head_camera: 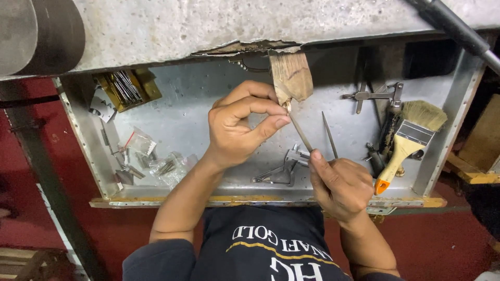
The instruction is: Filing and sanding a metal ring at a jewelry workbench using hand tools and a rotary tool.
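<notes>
Small gold piece (287,106) sits against wooden bench peg (290,75), pinched by left hand (237,125) thumb and forefinger. Right hand (341,187) grips thin file (301,132), tip at the piece. Below: metal tray (182,112), paintbrush (409,140), calipers (284,169).

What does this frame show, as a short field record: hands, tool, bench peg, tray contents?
left hand: pinches a small gold-coloured piece against the wooden peg
right hand: grips a thin file, tip at the piece
tray: metal, under the bench
tray right: paintbrush, pliers
tray left: small plastic bags, open yellow box of needle files
tray middle: caliper, partly hidden
</notes>
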